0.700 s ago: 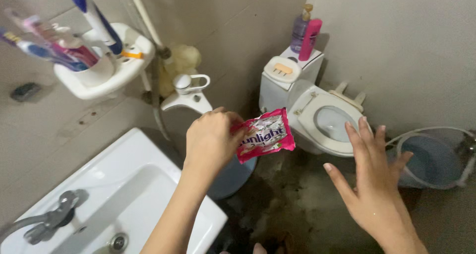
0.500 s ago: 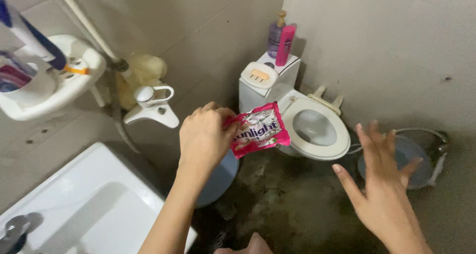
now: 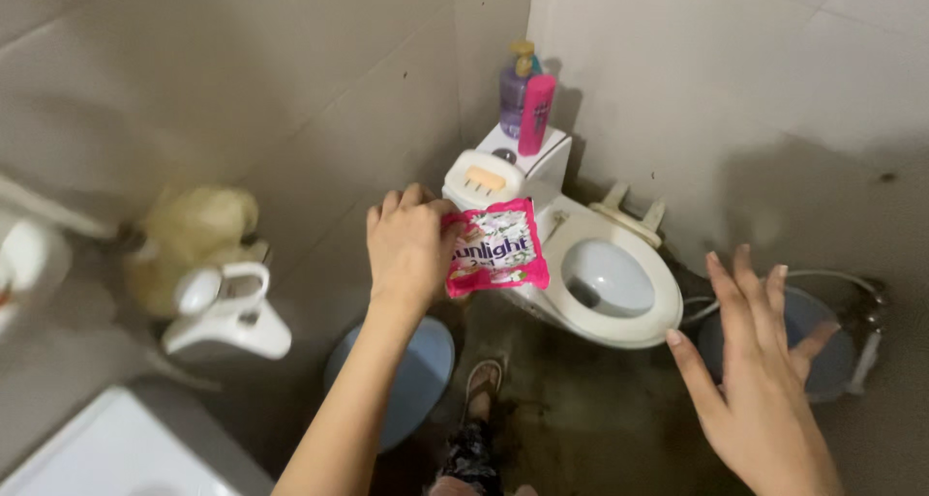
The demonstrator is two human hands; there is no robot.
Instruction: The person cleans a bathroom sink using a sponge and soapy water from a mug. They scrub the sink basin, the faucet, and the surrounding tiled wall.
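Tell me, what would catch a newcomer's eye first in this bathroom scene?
Most striking is the bright pink sachet, pinched at its edge by the left hand in mid-frame, in front of the white toilet with its seat down. The right hand hovers open and empty at lower right, before a blue bucket. Purple and pink bottles stand on the cistern in the corner.

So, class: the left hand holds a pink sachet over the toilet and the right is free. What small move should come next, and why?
Probably bring the open right hand across to the sachet, since the left hand alone pinches its edge.
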